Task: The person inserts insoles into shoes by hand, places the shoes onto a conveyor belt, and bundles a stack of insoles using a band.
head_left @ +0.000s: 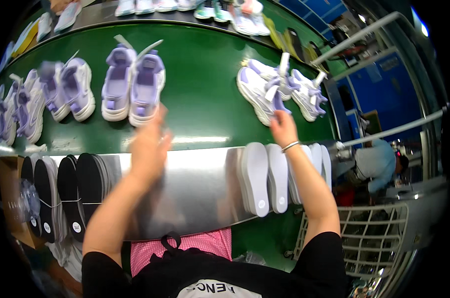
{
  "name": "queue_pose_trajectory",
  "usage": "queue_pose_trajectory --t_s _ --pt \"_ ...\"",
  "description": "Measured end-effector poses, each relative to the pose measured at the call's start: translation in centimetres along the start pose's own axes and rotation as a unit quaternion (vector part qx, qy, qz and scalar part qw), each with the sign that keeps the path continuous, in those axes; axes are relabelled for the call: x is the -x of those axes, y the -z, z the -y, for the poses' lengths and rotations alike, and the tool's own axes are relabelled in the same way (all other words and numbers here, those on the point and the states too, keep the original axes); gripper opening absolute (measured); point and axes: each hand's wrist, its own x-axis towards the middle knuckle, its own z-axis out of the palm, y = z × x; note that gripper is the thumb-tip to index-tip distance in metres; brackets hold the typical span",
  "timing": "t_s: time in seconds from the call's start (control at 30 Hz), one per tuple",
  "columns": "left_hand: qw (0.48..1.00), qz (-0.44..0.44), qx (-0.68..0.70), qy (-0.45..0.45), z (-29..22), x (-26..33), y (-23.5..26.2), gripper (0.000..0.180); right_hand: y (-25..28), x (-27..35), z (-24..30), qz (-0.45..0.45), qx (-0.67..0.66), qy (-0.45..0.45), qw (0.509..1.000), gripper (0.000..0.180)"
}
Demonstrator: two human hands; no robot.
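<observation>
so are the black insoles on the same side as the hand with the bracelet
No, the right hand wears the silver bracelet, while the black insoles lie at the left.

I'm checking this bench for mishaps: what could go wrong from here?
The right forearm reaches across the row of white insoles, so it might brush those stacks out of line. The clustered shoe at the right hand lies close to others, so a tug could shift its neighbours. The left hand, blurred, is close to the heel of a lilac-and-white shoe and might bump that pair askew.
</observation>
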Motion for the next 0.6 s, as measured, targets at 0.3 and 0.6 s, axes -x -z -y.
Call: queue_pose_trajectory --t_s 0.3,0.6 --pt "0.971 0.169 -0.017 -0.167 -0.6 9.9 -5.9 0.035 -2.8 -9.8 -7.9 0.136 0.316 -0.184 0.921 0.043" --pt "0.976 0.195 0.047 -0.079 -1.0 9.5 -6.0 0.034 -4.7 -15.4 -21.4 0.126 0.205 -0.039 0.97 0.033"
